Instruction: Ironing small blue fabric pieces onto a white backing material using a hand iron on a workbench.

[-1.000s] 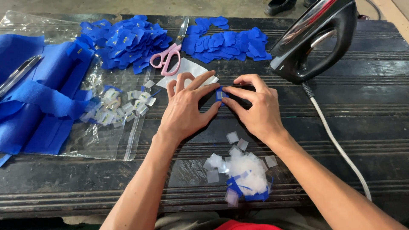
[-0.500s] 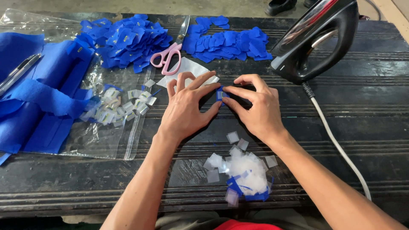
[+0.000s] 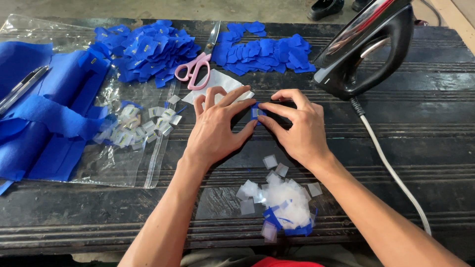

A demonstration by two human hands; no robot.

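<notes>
**Both hands pinched on one small blue patch**

Seen from the head camera, above a dark ridged table. Left hand lying palm down, fingers spread, thumb and forefinger tips closed on a small blue patch at mid-table. Right hand meeting it from the other side, forefinger and thumb pinching the same patch, remaining fingers curled. Patch lying between the two sets of fingertips, touching the table, with a pale square on its face.

Just beyond the left fingers: a white sheet, with pink scissors lying partly on it. Farther back, two blue heaps: a larger heap to the left of the scissors, a flatter row to the right. Black iron tipped up at far right, its white cord running down past the right forearm. At left, blue cloth and a clear bag holding pale tags. Near the wrists, a pile of white squares mixed with blue scraps.
</notes>
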